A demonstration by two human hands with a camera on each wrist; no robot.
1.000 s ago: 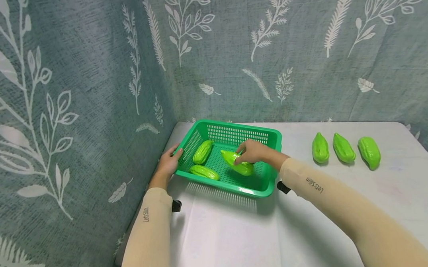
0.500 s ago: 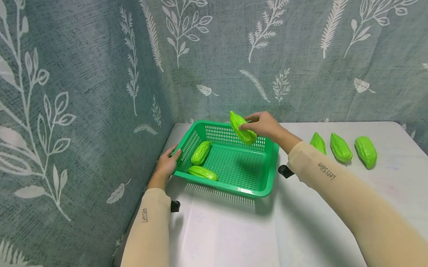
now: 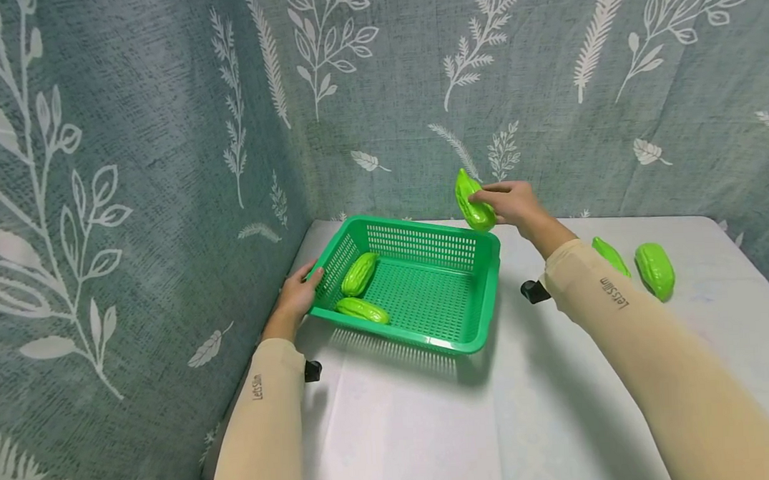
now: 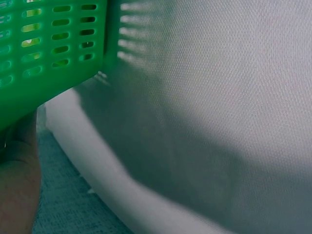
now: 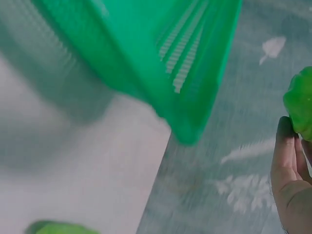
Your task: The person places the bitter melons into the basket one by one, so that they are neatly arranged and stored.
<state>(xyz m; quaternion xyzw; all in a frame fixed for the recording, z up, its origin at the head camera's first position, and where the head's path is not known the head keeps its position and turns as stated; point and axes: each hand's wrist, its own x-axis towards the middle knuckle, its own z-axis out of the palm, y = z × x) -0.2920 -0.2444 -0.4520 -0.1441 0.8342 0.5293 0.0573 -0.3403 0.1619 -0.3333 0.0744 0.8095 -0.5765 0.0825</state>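
In the head view my right hand (image 3: 514,202) pinches a bright green bitter gourd (image 3: 472,204) between thumb and fingers, tip up, above the far right corner of a green plastic basket (image 3: 494,271). The right wrist view catches that gourd (image 5: 300,102) at its right edge. My left hand (image 3: 296,292) grips the basket's left rim, thumb on top; its fingers are partly hidden below. Inside the basket, on the left, lie two ribbed bitter gourds, one by the left wall (image 3: 360,274) and one along the front wall (image 3: 362,310).
On the white table (image 3: 418,425), to the right, lie another gourd (image 3: 611,257), partly covered by my right forearm, and a gourd (image 3: 655,271) beyond it. A patterned grey-green cloth (image 3: 419,152) hangs behind the table and along its left side.
My right hand has lifted the gourd out of the basket and carried it up and to the right. The left hand stays on the rim. My forearm now covers one table gourd.
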